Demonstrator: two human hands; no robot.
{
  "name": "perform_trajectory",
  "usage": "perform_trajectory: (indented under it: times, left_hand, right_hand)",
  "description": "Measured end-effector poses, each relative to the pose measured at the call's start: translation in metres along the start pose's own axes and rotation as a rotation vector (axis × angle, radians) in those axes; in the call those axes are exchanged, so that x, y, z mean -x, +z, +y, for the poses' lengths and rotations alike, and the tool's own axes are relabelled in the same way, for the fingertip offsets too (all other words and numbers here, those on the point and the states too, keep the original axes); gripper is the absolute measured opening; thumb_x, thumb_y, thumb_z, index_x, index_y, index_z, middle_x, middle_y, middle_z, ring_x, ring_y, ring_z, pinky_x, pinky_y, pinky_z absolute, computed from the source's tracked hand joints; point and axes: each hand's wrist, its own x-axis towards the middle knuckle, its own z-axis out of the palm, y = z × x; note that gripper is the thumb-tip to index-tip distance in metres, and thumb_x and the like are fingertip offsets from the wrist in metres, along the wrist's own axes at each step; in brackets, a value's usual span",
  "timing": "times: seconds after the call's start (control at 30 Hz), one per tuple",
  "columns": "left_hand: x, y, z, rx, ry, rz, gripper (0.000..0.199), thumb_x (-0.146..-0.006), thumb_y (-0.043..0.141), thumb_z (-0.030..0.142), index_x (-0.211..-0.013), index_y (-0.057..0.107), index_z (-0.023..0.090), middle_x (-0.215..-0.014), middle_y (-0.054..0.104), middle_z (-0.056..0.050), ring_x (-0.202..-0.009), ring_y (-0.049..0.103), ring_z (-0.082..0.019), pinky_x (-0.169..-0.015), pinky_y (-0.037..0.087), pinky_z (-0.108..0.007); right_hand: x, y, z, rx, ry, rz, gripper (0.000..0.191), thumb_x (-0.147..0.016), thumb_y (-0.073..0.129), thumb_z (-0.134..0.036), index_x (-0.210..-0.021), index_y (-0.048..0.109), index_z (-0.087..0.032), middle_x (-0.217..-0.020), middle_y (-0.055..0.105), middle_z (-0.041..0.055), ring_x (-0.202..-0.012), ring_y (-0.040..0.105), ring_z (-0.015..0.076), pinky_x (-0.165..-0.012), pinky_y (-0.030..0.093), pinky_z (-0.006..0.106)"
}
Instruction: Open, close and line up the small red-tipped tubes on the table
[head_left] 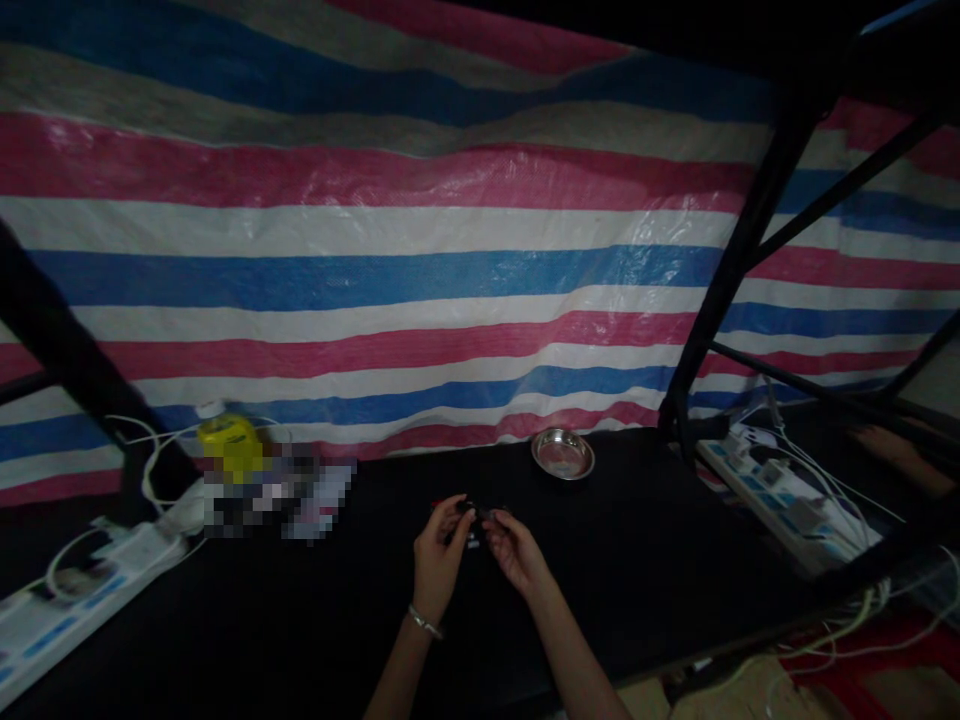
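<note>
My left hand (440,548), with a bracelet (426,622) at the wrist, pinches a small dark item whose shape is lost against the black tabletop (645,570). Close on its right, my right hand (514,548) has its fingertips pressed together on a small dark piece too faint to name. The two hands nearly meet. Between them, a tiny pale object (472,544) shows just below the fingertips. A round metal dish (562,455) sits behind and to the right of my hands.
A yellow bottle (232,447) and pixelated items (319,505) lie at back left. Power strips with cables (90,600) (787,500) flank both sides. Black metal posts (720,270) frame a striped sheet (390,280). Another person's hand (892,448) rests at far right.
</note>
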Motion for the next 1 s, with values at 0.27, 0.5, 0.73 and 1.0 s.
perform_trajectory:
  times: [0.27,0.5,0.73,1.0]
  left_hand:
    - [-0.016,-0.031,-0.008,0.059,-0.129,0.031,0.036,-0.060,0.071,0.041,-0.082,0.059,0.015,-0.076,0.068,-0.004,-0.074,0.067,-0.019,-0.072,0.055,-0.031]
    - [-0.025,-0.063,-0.035,-0.001,-0.185,0.079,0.045,-0.055,0.072,0.046,-0.084,0.060,0.015,-0.078,0.068,-0.005,-0.078,0.067,-0.022,-0.075,0.055,-0.036]
    - [-0.022,-0.065,-0.049,-0.212,-0.135,-0.041,0.034,-0.060,0.067,0.045,-0.079,0.064,0.017,-0.086,0.070,-0.008,-0.088,0.065,-0.024,-0.084,0.049,-0.041]
    - [-0.023,-0.060,-0.051,-0.297,-0.077,-0.092,0.026,-0.064,0.063,0.041,-0.080,0.065,0.020,-0.087,0.070,-0.006,-0.087,0.064,-0.023,-0.086,0.047,-0.042]
  right_hand:
    - [0.000,0.001,-0.003,0.144,-0.181,-0.074,0.028,-0.066,0.073,-0.022,-0.091,0.066,-0.012,-0.078,0.069,0.0070,-0.056,0.059,0.0095,-0.052,0.047,0.019]
    - [-0.003,-0.003,-0.004,0.389,-0.420,0.094,0.037,-0.067,0.071,-0.043,-0.090,0.063,-0.015,-0.079,0.069,0.0069,-0.045,0.050,0.0070,-0.039,0.034,0.018]
    - [-0.002,-0.012,-0.005,0.832,-0.699,0.268,0.033,-0.072,0.064,-0.047,-0.087,0.070,-0.018,-0.072,0.064,0.0026,-0.066,0.055,0.0139,-0.065,0.044,0.026]
    - [0.001,-0.020,-0.007,1.290,-0.743,0.284,0.022,-0.081,0.053,-0.036,-0.089,0.071,-0.026,-0.078,0.059,0.0048,-0.078,0.049,0.0206,-0.078,0.038,0.035]
